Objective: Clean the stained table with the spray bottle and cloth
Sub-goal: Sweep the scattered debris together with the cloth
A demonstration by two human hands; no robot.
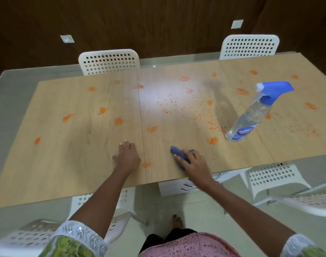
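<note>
A light wooden table [75, 154] carries many orange smears, such as one stain [118, 121], and scattered orange specks [210, 121] toward the right. My right hand [194, 164] grips a bunched blue cloth [177, 152] and holds it against the tabletop near the front edge. My left hand [127, 156] rests flat on the wood, fingers spread, left of the cloth. A clear spray bottle [251, 115] with a blue trigger head stands upright at the right, apart from both hands.
Two white perforated chairs stand at the far side, one [109, 61] on the left and one [249, 46] on the right. More white chairs [275, 179] sit at the near side by my legs. A dark wall rises behind the table.
</note>
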